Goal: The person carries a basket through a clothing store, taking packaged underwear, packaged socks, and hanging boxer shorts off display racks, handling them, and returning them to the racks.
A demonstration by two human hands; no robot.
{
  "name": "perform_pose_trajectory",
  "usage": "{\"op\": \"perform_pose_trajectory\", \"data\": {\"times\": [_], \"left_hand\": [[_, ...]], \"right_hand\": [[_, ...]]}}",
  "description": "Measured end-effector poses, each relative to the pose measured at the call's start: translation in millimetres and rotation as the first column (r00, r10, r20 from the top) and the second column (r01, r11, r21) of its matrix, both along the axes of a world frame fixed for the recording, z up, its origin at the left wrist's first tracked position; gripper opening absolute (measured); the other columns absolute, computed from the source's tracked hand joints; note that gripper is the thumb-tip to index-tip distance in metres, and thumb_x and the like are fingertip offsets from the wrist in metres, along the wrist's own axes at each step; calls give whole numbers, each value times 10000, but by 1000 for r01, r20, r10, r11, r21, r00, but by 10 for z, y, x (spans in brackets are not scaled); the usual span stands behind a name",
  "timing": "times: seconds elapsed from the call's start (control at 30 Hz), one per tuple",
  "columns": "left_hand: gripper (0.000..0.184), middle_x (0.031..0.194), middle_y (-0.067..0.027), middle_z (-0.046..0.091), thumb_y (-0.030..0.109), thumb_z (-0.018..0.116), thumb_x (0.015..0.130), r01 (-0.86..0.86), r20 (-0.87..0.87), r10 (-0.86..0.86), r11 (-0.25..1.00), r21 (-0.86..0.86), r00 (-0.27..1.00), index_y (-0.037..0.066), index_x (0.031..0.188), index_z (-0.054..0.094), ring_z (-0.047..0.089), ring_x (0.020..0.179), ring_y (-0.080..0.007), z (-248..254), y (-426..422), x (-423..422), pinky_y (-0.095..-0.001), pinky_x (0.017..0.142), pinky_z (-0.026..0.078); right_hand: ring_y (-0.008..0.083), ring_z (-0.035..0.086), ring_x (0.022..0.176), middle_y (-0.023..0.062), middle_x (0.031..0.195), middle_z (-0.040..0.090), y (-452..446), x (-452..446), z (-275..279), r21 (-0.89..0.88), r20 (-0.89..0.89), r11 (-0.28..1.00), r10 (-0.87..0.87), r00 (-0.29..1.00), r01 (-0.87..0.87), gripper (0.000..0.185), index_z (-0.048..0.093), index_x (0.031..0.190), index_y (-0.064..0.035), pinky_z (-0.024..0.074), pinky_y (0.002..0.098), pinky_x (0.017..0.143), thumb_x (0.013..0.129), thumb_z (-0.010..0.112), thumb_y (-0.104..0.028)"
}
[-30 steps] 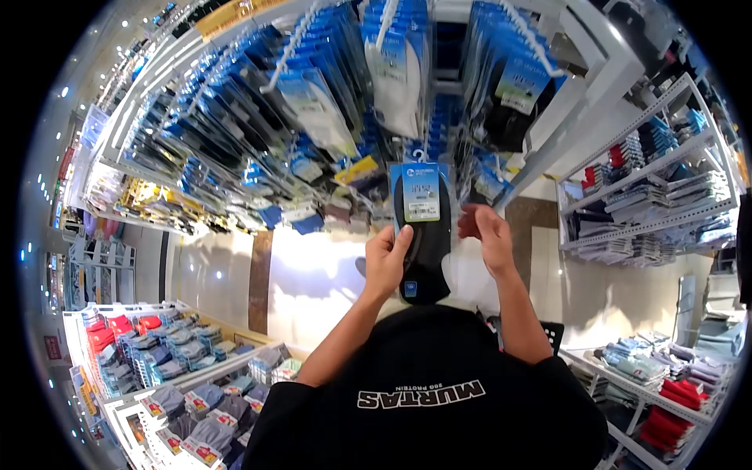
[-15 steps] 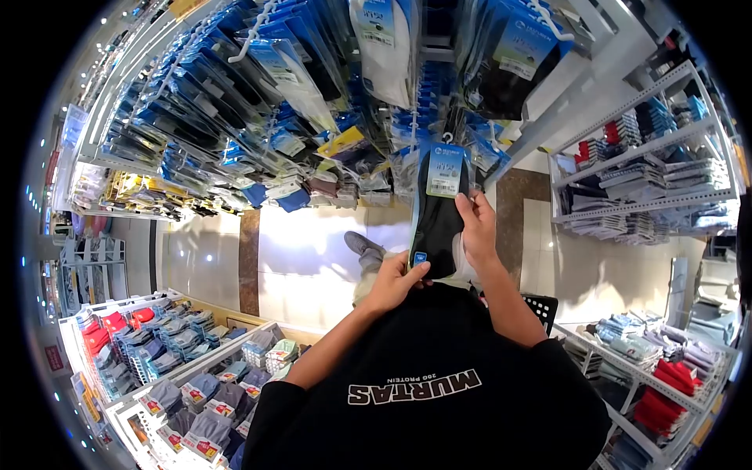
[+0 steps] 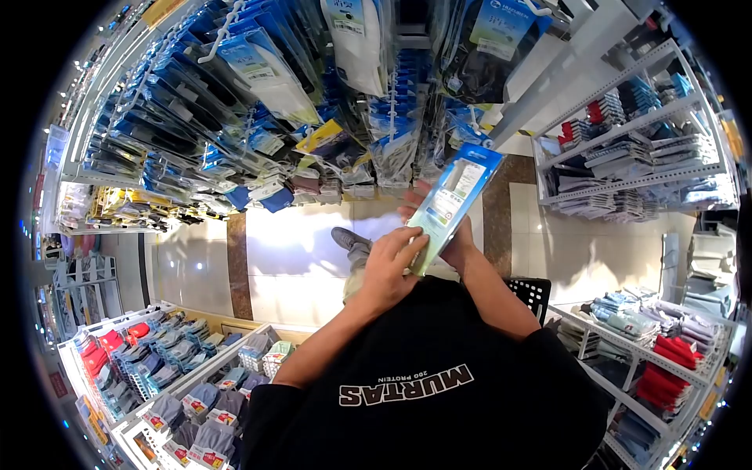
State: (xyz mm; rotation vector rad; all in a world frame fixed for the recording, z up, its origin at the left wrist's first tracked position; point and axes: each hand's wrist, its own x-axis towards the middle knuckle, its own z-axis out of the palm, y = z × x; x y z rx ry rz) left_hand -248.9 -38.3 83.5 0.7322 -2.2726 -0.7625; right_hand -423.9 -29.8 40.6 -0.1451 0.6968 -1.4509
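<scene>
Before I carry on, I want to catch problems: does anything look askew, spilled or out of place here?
Mildly: a yellow-topped packet sits tilted among blue-topped packets beyond the left hand, so its colour and angle stand out. Whether it is misplaced, I can't tell. I see nothing spilled.

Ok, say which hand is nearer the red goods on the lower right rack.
Right. The right hand, behind the blue package, is up and left of the red goods; the left hand, at the package's lower end, is farther left.
</scene>
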Motion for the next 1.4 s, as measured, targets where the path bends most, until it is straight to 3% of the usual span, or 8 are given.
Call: {"op": "perform_pose_trajectory", "data": {"times": [0.27, 0.4, 0.53, 0.67, 0.8, 0.83, 1.0, 1.4], "left_hand": [[657, 1337, -93, 540, 59, 807, 606, 85, 73, -84, 996, -7, 994, 137, 1232, 624, 489, 1270, -339, 16, 67, 101, -459, 1033, 412], [565, 1287, -133, 567, 37, 788, 687, 10, -53, -3, 992, 127, 999, 82, 1221, 610, 554, 1184, -343, 58, 37, 120, -423, 978, 464], [323, 1044, -175, 656, 75, 736, 821, -205, -75, 242, 921, 331, 967, 17, 1115, 615, 640, 956, -337, 45, -46, 195, -386, 826, 506], [312, 898, -148, 650, 190, 763, 841, -252, 5, 270, 891, 379, 963, 15, 1056, 621, 648, 826, -300, -92, -178, 332, -376, 721, 497], [327, 995, -108, 659, 220, 759, 853, -236, -78, 296, 871, 430, 952, 36, 1092, 631, 655, 855, -225, -228, -280, 398, -333, 745, 509], [320, 1012, -102, 662, 215, 754, 857, -261, -70, 320, 864, 430, 945, 40, 1096, 633, 656, 862, -216, -282, -311, 447, -329, 753, 511], [257, 970, -106, 658, 167, 735, 867, -331, -127, 442, 806, 491, 888, 29, 1068, 653, 655, 826, -179, -404, -580, 653, -307, 706, 513], [380, 976, -143, 642, 205, 751, 860, -490, -365, 571, 820, 295, 735, -3, 1152, 625, 635, 792, -203, 471, -1779, 698, -313, 720, 510]], "right_hand": [[334, 646, 1027, 211, 1237, 590, 11, 155, -14, -102, 250, 987, 144, 958, -121, 572, 418, 1402, -2, 547, 444, 913, 1018, 353, -421], [269, 666, 944, 148, 1062, 665, -25, 115, -71, 62, -63, 992, 118, 991, -114, 582, 441, 1384, -6, 549, 406, 854, 1020, 376, -455], [161, 647, 815, 32, 963, 664, -206, 142, 140, 35, -275, 997, -53, 960, 65, 224, 565, 1147, -103, 517, 315, 739, 1005, 565, -277], [16, 453, 693, -70, 844, 531, -448, 91, 445, -145, -485, 978, -202, 851, 150, 190, 567, 1115, -95, 350, 198, 606, 955, 654, -147], [19, 448, 733, -50, 856, 528, -807, -41, 808, -411, -675, 896, -423, 604, 169, 156, 562, 1066, -49, 354, 180, 633, 970, 638, -146], [9, 341, 473, -67, 718, 464, -914, -61, 897, -489, -689, 854, -503, 521, 177, 107, 530, 1054, -58, 250, 206, 416, 1000, 581, -136], [26, 428, 687, -39, 834, 519, -1267, -171, 1278, -679, -700, 727, -683, 207, 102, 165, 546, 1067, -24, 352, 190, 600, 994, 604, -159], [87, 521, 851, 15, 923, 569, -1408, -182, 1378, -621, -755, 782, -616, 225, 58, 262, 553, 1107, 23, 428, 225, 771, 980, 635, -190]]}}
